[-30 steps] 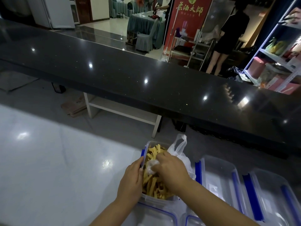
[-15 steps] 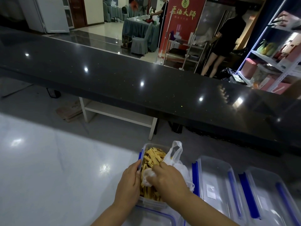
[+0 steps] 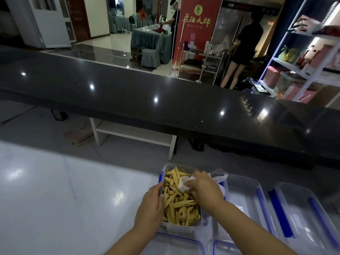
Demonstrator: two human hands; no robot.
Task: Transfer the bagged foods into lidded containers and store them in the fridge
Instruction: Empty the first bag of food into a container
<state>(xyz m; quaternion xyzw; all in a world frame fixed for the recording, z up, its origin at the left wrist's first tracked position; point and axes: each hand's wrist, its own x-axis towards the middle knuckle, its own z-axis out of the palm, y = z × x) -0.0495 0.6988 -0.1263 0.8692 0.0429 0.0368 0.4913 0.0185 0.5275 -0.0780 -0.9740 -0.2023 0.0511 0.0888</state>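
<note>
Now the left hand (image 3: 150, 208) grips the open container's (image 3: 181, 224) left wall, while the right hand (image 3: 203, 188) pinches the limp plastic bag (image 3: 185, 184) over stiff, light yellow strips (image 3: 179, 201); best held by its handles.

**Readable signs in the scene**

A tall red banner (image 3: 197, 26) stands far across the dark counter, right of centre. It bears a round gold emblem above four large gold Chinese characters, apparently 养酒大师. A smaller gold line beneath them is too fine to read.
</note>
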